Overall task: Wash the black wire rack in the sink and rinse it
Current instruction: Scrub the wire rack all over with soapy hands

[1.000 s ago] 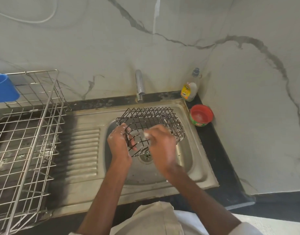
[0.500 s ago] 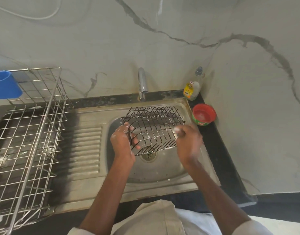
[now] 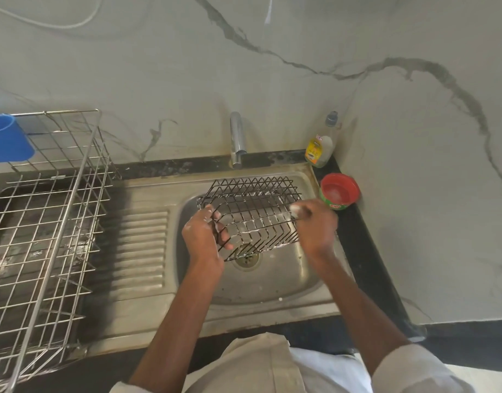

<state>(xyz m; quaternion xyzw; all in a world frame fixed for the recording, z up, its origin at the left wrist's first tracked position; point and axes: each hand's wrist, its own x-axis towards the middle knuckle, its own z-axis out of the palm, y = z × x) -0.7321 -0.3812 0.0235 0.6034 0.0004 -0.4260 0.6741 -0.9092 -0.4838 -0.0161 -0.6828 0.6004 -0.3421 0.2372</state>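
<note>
Head view: the black wire rack (image 3: 255, 214) is held tilted over the basin of the steel sink (image 3: 306, 282), its lower edge above the drain (image 3: 247, 258). White suds are seen on several of its wires. The rack is gripped at its left end by the left hand (image 3: 203, 236), whose fingers are curled through the wires and whose skin carries patches of foam. The right end of the rack is met by the right hand (image 3: 315, 225), whose fingers are curled around a small whitish, soapy item (image 3: 296, 209) pressed against the rack's right side; what the item is cannot be told.

A chrome tap (image 3: 237, 140) is mounted on the back ledge behind the basin, and no water stream is seen from it. A dish-soap bottle (image 3: 320, 143) with a yellow label stands in the corner to the right of the tap. A round red-topped tub (image 3: 340, 191) sits just in front of the bottle, on the dark counter beside the sink's right rim. The ribbed drainboard (image 3: 143, 248) lies left of the basin. A large silver wire dish rack (image 3: 42, 222) stands at the far left, with a blue cup (image 3: 7, 140) at its back corner.
</note>
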